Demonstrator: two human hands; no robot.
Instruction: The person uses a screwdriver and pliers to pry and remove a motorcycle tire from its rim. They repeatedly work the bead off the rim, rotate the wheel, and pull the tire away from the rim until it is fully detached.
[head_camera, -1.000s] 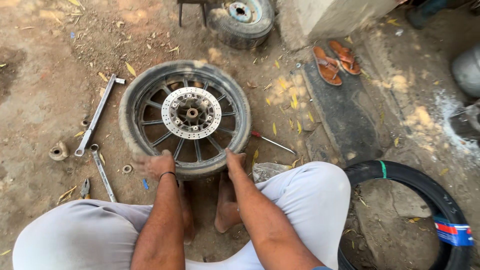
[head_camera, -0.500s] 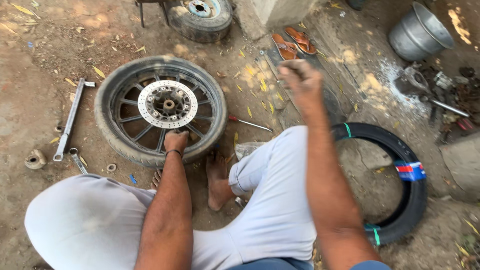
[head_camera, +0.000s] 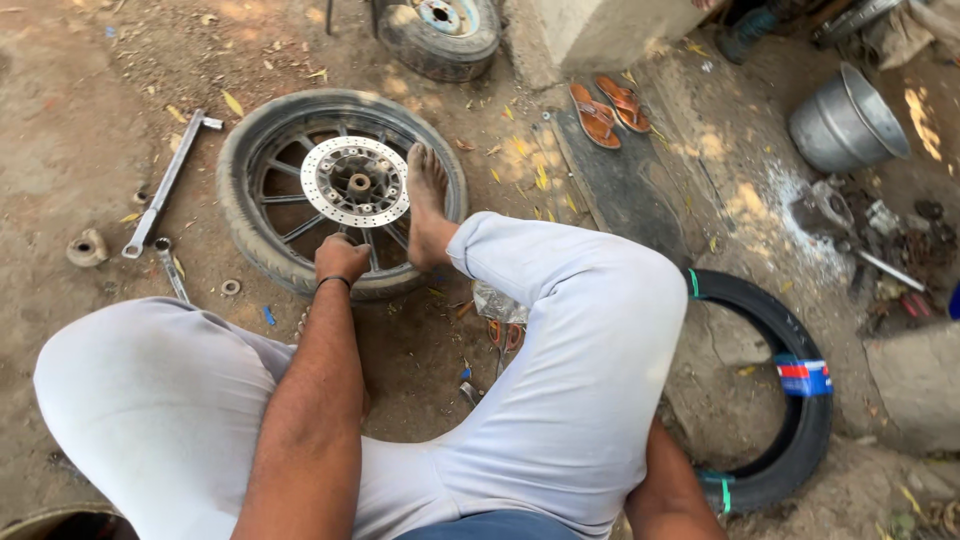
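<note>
rubber tyre on the wheel (head_camera: 262, 225) lies flat right under the left hand (head_camera: 341, 259), which is curled shut on its near rim; a bare foot (head_camera: 427, 205) presses just beside. right hand is hidden behind the knee, so its state is unknowable.

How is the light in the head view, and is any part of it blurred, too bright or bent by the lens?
Head view: soft shade over most of the dirt ground, with sunlit patches near the sandals and an overexposed spot beside the metal pot. The wheel, its brake disc and the left hand are sharp, without motion blur. The near trouser legs look enlarged, a wide-angle effect.
</note>
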